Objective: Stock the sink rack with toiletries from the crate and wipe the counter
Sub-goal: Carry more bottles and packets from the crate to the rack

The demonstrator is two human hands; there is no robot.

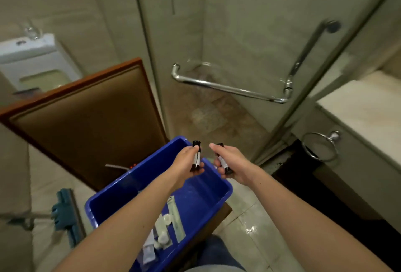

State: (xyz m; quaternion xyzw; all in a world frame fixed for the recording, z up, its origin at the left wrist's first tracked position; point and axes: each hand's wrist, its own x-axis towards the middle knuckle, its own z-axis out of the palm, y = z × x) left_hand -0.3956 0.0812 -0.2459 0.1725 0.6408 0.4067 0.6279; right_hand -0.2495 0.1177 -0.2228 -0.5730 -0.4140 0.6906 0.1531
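While left hand (pixel 186 161) grips one bottle (pixel 196 157), right hand (pixel 234 165) second bottle (pixel 223 161), shower glass (pixel 238 43) beyond crate (pixel 201 198).

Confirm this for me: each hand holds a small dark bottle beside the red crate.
Wrong on the colour: the head view shows the crate is blue, not red. The rest holds: the left hand grips a small dark bottle and the right hand a second bottle, beside it.

Glossy blue plastic crate (pixel 208 187); polished metal handle (pixel 227 88).
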